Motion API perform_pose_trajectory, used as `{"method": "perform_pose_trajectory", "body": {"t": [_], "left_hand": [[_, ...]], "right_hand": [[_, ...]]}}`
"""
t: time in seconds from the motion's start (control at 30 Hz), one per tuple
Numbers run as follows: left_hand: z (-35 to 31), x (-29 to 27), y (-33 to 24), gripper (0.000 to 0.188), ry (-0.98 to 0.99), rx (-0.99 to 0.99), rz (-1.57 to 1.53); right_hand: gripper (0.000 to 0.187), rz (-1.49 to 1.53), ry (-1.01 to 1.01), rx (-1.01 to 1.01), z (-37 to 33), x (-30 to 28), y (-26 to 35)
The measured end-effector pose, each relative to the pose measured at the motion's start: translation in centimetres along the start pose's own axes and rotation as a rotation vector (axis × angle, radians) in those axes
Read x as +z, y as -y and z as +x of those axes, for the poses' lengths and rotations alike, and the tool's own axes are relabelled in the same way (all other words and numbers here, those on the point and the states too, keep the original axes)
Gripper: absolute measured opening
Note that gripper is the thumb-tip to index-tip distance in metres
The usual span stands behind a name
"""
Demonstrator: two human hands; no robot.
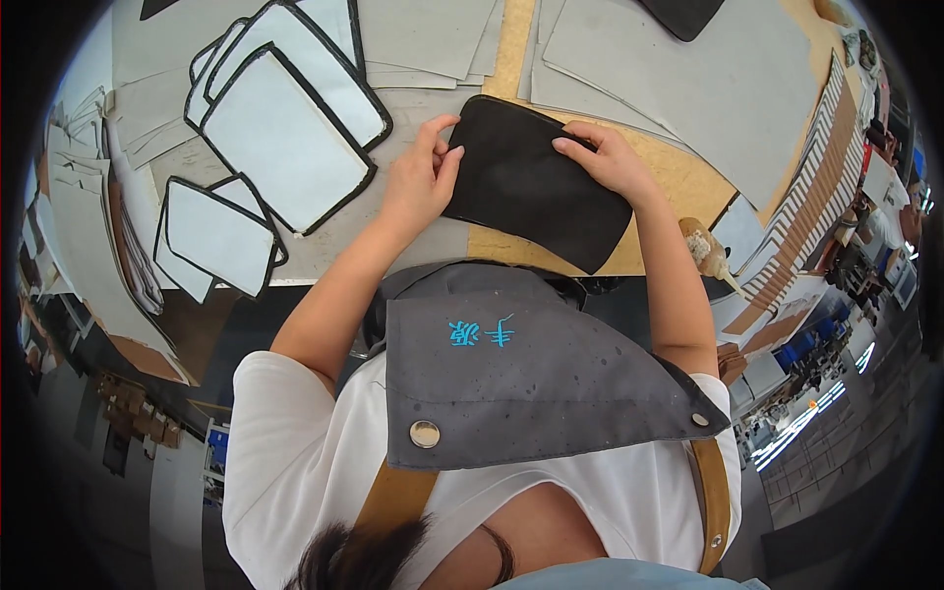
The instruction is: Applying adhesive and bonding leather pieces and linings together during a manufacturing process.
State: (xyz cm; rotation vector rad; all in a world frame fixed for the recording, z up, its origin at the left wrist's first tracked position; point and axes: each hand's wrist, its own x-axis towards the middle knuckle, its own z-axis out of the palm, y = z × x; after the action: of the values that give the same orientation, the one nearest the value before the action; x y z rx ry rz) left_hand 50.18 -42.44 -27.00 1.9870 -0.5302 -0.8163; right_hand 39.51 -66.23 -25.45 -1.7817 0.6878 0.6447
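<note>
A black panel (536, 192) with rounded upper corners lies at the upper centre of the frame, tilted, its lower right corner toward the person. The hands are apart, one on each side of it. The left hand (421, 175) has its thumb and forefinger at the panel's left edge; whether they pinch it, I cannot tell. The right hand (612, 162) rests thumb and fingers on the upper right part; its grip is also unclear. Black-edged white panels (280, 138) overlap at upper left, grey sheets (649, 79) spread at upper right, and a nozzled bottle (703, 248) lies right of centre.
</note>
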Motion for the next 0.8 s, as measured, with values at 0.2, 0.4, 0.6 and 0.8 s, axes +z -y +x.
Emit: {"method": "perform_pose_trajectory", "body": {"t": [0.2,0.4,0.6,0.8], "left_hand": [[0.41,0.40,0.10,0.035,-0.050,0.179,0.106],[0.35,0.46,0.12,0.036,-0.049,0.185,0.182],[0.19,0.58,0.27,0.037,-0.059,0.179,0.181],[0.24,0.52,0.22,0.037,-0.058,0.172,0.173]], "right_hand": [[0.025,0.104,0.017,0.020,0.26,0.02,-0.32],[0.025,0.146,0.006,0.061,0.27,0.08,-0.26],[0.024,0.150,0.002,0.069,0.33,0.18,-0.27],[0.024,0.168,-0.002,0.102,0.28,0.32,-0.33]]}}
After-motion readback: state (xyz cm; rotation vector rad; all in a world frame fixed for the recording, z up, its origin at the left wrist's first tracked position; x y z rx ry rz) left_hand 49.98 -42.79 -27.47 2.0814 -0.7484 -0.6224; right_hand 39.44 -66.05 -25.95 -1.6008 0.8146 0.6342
